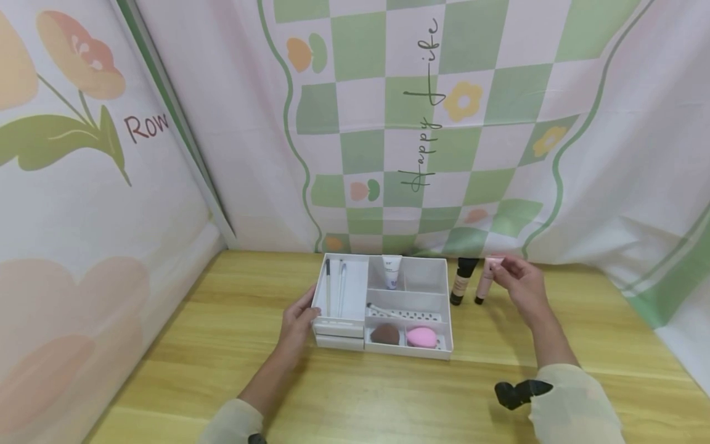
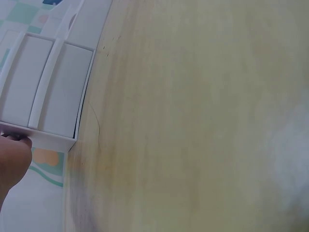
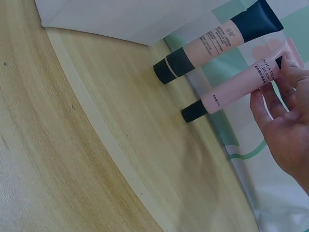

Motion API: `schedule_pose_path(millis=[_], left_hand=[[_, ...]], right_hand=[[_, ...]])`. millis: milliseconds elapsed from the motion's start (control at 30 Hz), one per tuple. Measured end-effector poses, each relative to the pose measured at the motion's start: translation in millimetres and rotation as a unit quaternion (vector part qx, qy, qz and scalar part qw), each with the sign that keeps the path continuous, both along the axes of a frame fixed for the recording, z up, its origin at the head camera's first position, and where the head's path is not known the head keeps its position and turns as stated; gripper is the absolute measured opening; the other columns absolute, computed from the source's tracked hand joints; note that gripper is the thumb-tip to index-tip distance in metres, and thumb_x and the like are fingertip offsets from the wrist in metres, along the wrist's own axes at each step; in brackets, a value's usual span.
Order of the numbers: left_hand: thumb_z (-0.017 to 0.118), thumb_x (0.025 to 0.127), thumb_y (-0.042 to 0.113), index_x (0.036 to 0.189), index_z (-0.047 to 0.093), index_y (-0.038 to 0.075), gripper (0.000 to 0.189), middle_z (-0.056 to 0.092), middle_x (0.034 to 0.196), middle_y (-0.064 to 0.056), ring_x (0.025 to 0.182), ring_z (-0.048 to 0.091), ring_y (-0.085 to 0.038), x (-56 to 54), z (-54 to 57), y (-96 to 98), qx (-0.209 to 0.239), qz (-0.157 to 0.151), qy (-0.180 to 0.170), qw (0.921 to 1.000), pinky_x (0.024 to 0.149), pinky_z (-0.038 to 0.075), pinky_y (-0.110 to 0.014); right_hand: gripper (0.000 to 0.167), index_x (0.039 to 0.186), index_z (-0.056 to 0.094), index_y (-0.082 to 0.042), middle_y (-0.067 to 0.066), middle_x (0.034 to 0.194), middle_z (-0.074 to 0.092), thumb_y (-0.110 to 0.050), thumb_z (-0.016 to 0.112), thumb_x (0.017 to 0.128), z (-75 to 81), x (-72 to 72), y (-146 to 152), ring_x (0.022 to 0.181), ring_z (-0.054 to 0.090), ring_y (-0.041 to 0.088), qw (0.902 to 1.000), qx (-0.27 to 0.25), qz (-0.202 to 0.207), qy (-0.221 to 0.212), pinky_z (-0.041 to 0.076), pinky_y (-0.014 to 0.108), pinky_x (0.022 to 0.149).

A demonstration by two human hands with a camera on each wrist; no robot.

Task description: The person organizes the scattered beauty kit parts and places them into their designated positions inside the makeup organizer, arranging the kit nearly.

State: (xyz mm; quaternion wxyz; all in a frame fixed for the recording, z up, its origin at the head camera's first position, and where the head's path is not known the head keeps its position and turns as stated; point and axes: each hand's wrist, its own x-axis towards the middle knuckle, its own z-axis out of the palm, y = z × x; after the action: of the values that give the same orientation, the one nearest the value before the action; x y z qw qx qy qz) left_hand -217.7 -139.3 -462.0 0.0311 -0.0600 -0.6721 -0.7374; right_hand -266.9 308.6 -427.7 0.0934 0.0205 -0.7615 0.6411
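Note:
My right hand pinches the flat top end of a pink tube of isolation cream, which stands black cap down by the back of the table. Just left of it, a beige-and-black concealer tube stands on its cap. A white compartment organizer sits at the middle of the table, and my left hand grips its left side, thumb near the rim. Inside are a white tube, slim brushes, a small brush, a brown sponge and a pink sponge.
Two small drawers form the organizer's front left part. Behind the wooden table hangs a green-and-white checked cloth. Another printed cloth hangs along the left side.

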Motion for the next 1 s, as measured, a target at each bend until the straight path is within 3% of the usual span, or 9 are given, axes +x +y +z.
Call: schedule_pose_path(millis=[367, 567, 767, 1000], left_hand=[[0.048, 0.091, 0.001, 0.152, 0.039, -0.005, 0.062, 0.034, 0.163, -0.020, 0.152, 0.032, -0.036, 0.4, -0.2, 0.3, 0.007, -0.003, 0.001, 1.0000, 0.119, 0.036, -0.026], [0.048, 0.091, 0.001, 0.151, 0.040, -0.004, 0.062, 0.035, 0.163, -0.020, 0.152, 0.033, -0.037, -0.1, -0.6, 0.2, 0.004, 0.002, 0.000, 1.0000, 0.122, 0.034, -0.032], [0.048, 0.091, 0.001, 0.151, 0.040, -0.004, 0.061, 0.036, 0.162, -0.019, 0.151, 0.034, -0.035, 0.3, -0.5, 0.6, 0.012, 0.005, -0.005, 0.9999, 0.117, 0.039, -0.021], [0.049, 0.091, 0.001, 0.151, 0.040, -0.003, 0.061, 0.036, 0.163, -0.019, 0.152, 0.034, -0.037, 0.8, 0.2, 0.9, 0.011, 0.004, -0.003, 0.9999, 0.123, 0.033, -0.037]], right_hand=[[0.014, 0.111, 0.066, -0.023, -0.026, 0.098, 0.068, -0.016, 0.061, 0.101, 10.1, -2.5, 1, 0.090, 0.066, -0.010, 0.9985, 0.009, -0.006, 0.053, 0.056, 0.006, 0.081], [0.014, 0.111, 0.067, -0.022, -0.021, 0.099, 0.070, -0.015, 0.063, 0.099, 30.1, -0.5, -5, 0.089, 0.067, -0.007, 0.9971, -0.033, 0.001, 0.069, 0.057, 0.008, 0.081], [0.013, 0.107, 0.068, -0.022, -0.019, 0.097, 0.072, -0.013, 0.065, 0.097, 50.5, 1.7, -8, 0.089, 0.066, -0.005, 0.9945, -0.075, -0.006, 0.073, 0.056, 0.006, 0.080], [0.011, 0.104, 0.069, -0.018, -0.014, 0.096, 0.072, -0.012, 0.068, 0.095, 72.2, 5.1, -13, 0.088, 0.068, -0.002, 0.9878, -0.118, -0.011, 0.101, 0.058, 0.009, 0.079]])
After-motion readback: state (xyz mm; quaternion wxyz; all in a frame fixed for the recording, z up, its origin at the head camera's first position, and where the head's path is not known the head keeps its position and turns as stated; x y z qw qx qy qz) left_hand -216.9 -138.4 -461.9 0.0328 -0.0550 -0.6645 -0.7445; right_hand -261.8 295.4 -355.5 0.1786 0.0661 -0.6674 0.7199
